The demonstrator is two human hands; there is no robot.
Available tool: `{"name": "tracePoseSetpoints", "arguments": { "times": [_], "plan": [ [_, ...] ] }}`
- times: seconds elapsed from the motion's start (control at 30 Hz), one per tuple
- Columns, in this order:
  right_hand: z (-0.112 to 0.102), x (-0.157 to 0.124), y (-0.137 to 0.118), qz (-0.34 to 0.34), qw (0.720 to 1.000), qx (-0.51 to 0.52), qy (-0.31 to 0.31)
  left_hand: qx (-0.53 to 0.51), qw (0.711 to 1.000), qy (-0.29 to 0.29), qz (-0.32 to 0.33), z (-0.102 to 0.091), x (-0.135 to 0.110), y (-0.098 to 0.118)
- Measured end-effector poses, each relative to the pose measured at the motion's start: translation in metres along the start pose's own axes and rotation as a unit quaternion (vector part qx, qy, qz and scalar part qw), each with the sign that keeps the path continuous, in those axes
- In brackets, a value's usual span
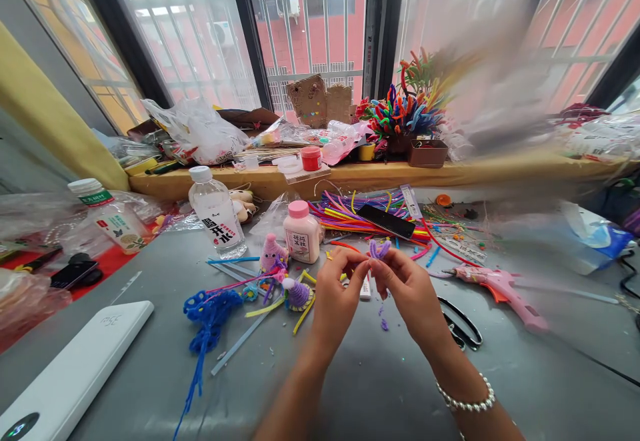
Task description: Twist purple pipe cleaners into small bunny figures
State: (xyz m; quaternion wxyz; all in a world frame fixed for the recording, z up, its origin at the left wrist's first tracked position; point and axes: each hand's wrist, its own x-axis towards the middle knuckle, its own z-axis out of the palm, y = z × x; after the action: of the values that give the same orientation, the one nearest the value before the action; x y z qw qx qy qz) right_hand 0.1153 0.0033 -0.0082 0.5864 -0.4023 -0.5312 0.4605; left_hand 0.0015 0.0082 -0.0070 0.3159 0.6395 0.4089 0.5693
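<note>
Held at centre, above grey table (240, 401): purple fuzzy loop (380, 249), pinched at base between narrowed fingertips of left hand (343, 280) and right hand (406, 282). Just below: purple scraps (384, 325). Right: black-handled tool (465, 316), partly behind forearm; pink glue gun (510, 286). Left: purple-and-yellow figure (299, 294), pink figure (273, 252), blue fuzzy piece (213, 318). Farther: coloured stems (330, 211), partly covered by black phone (386, 221); pink-capped bottle (301, 234), labelled 荔枝; clear bottle (217, 211), marked 开水. Near left: white power bank (85, 368), display figures only partly legible.
</note>
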Motion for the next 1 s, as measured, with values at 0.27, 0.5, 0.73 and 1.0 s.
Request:
{"name": "tracePoseSetpoints", "arguments": {
  "times": [0.27,0.5,0.73,1.0],
  "plan": [
    [-0.013,0.002,-0.001,0.053,0.995,-0.082,0.031,0.087,0.994,0.020,0.055,0.003,-0.001,-0.003],
    [-0.021,0.006,-0.009,0.070,0.993,-0.091,-0.041,0.093,0.991,-0.025,0.088,-0.010,0.006,-0.002],
    [-0.028,0.007,-0.014,0.057,0.979,-0.164,-0.102,0.083,0.993,-0.065,0.043,-0.015,0.008,0.001],
    [-0.029,0.003,-0.018,0.016,0.961,-0.227,-0.156,-0.022,0.992,-0.084,-0.096,-0.016,0.007,0.006]
  ]
}}
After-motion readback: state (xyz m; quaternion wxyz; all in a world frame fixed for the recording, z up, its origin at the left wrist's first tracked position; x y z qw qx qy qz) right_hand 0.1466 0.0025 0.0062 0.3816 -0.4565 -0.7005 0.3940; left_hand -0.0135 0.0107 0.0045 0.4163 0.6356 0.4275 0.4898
